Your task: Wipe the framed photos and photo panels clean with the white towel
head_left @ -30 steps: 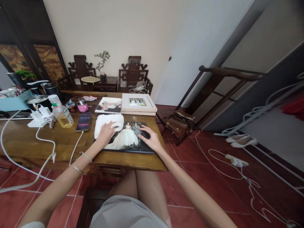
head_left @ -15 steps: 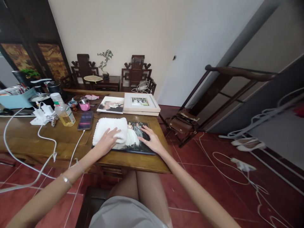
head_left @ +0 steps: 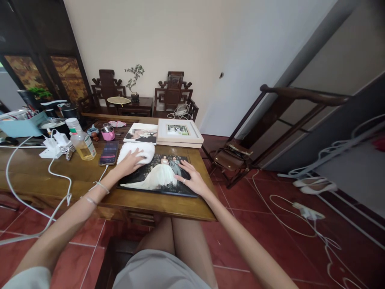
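Note:
A folded white towel lies over the upper left corner of a dark photo print of a couple in wedding clothes. My left hand rests on top of the towel, palm down with its fingers spread. On the print's right side, my right hand lies flat with fingers apart, touching the picture surface. The print sits near the front edge of the wooden table. Part of its upper left is covered by the towel and my left hand.
Behind the print lie a white picture frame and another photo print. Left of the towel are a phone with its cable, a bottle, a pink cup and a white power strip.
My left hand and the towel have moved up and to the left across the print, uncovering more of the white dress. My right hand has stayed in place.

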`<state>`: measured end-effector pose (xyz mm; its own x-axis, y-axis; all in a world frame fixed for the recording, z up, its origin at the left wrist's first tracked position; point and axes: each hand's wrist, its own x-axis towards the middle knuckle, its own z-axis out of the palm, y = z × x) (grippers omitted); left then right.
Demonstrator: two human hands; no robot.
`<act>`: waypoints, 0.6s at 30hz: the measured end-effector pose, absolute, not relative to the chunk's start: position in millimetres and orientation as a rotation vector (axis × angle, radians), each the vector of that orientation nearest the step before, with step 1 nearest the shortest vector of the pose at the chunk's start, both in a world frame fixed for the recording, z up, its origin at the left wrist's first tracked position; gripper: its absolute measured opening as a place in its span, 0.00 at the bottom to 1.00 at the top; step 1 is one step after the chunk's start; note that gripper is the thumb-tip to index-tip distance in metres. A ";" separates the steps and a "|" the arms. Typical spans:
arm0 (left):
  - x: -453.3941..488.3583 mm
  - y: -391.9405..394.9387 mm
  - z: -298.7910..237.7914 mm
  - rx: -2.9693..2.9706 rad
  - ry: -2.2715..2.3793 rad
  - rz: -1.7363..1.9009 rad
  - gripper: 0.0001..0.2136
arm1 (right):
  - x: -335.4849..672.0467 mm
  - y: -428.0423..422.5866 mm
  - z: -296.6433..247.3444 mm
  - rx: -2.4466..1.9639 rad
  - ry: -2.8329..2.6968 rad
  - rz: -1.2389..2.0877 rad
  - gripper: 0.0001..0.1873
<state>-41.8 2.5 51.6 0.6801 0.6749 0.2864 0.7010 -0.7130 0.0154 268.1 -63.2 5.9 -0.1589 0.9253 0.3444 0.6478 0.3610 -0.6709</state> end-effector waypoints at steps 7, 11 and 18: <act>-63.1 -12.7 46.9 -2.837 -1.116 -0.401 0.15 | 266.6 -63.6 5.3 -1.384 -1.884 0.471 0.30; -71.7 -80.2 55.8 -2.918 -0.978 -0.328 0.16 | 265.5 -63.0 5.2 -1.389 -1.872 0.469 0.30; -71.1 -102.1 57.4 -2.941 -0.907 -0.252 0.14 | 266.2 -61.6 4.6 -1.372 -1.886 0.459 0.30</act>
<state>-71.1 -102.1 57.4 0.8141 0.5549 0.1711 0.5636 -0.8260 -0.0028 266.2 -61.6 4.6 -0.1481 0.9220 0.3577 0.6548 0.3625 -0.6631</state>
